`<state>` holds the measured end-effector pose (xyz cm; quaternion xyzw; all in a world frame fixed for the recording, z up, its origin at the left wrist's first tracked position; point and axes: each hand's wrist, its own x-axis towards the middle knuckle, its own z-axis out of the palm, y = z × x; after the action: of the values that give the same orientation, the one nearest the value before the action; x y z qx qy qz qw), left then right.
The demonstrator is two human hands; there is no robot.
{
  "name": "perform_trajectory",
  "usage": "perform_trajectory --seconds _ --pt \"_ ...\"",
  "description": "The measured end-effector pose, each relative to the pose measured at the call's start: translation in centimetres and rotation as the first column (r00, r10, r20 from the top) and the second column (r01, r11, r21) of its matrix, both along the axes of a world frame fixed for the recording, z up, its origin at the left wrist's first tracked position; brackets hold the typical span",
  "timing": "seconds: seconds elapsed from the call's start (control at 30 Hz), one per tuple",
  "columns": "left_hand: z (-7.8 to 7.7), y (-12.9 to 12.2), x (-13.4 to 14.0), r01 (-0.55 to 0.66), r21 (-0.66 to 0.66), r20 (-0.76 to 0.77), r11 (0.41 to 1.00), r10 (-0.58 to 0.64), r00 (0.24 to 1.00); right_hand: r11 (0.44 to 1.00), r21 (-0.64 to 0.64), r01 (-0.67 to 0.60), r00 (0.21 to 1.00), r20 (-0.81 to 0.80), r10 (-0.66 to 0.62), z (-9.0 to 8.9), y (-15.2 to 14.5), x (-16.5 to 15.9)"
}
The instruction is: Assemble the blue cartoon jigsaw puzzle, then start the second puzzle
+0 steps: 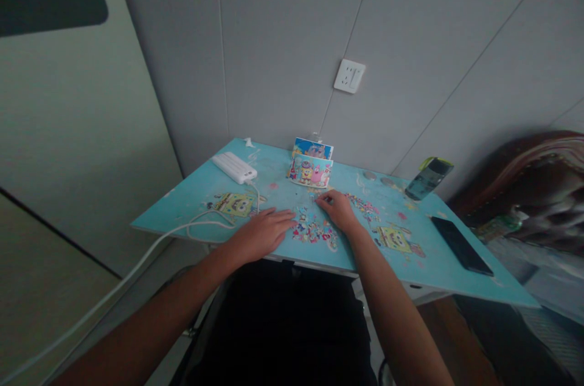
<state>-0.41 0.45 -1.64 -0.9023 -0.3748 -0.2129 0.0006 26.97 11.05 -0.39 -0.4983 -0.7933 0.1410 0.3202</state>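
Observation:
My left hand (263, 234) lies flat on the light blue table (278, 170), fingers stretched out, its tips at the left edge of a pile of small colourful pieces (314, 229) that look like jigsaw pieces. Just beyond that pile, my right hand (336, 208) has its thumb and fingers pinched together close to the tabletop; whatever is between them is too small to make out. A second scatter of pieces (365, 206) spreads to the right of this hand. Behind both hands stands a cartoon picture card (311, 172), with a blue card (312, 148) behind it.
On the left, a white power bank (235, 167) trails a white cable (168, 234) over the table's front edge. To the right are a black phone (460, 246) lying flat and a tilted clear bottle (426, 179). A wall with a socket (350, 76) closes off the back.

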Motion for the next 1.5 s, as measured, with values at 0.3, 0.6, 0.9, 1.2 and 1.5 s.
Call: perform_trajectory --seconds 0.3,0.6,0.9,1.2,1.5 --pt "0.2 -0.1 0.0 -0.002 -0.005 -0.014 1.000 0.002 1.000 0.993 -0.116 -0.030 0.959 -0.284 -0.004 0.6 0.0 -0.1" --pt "0.2 -0.1 -0.1 -0.004 -0.002 -0.020 1.000 0.004 1.000 0.968 -0.225 -0.112 0.880 -0.475 -0.008 1.7 -0.6 -0.2" --pt "0.1 0.0 -0.1 0.003 -0.008 -0.009 1.000 -0.003 1.000 0.976 -0.213 -0.051 0.875 -0.480 -0.060 1.8 -0.4 -0.1" --pt "0.2 -0.2 -0.2 0.004 -0.012 -0.032 1.000 -0.005 0.999 0.924 -0.106 0.369 0.883 -0.269 -0.383 1.0 0.7 2.9" --pt "0.3 -0.1 -0.1 0.002 -0.021 -0.044 1.000 -0.003 0.999 0.887 -0.070 0.456 0.887 -0.050 -0.460 0.5 0.6 4.5"
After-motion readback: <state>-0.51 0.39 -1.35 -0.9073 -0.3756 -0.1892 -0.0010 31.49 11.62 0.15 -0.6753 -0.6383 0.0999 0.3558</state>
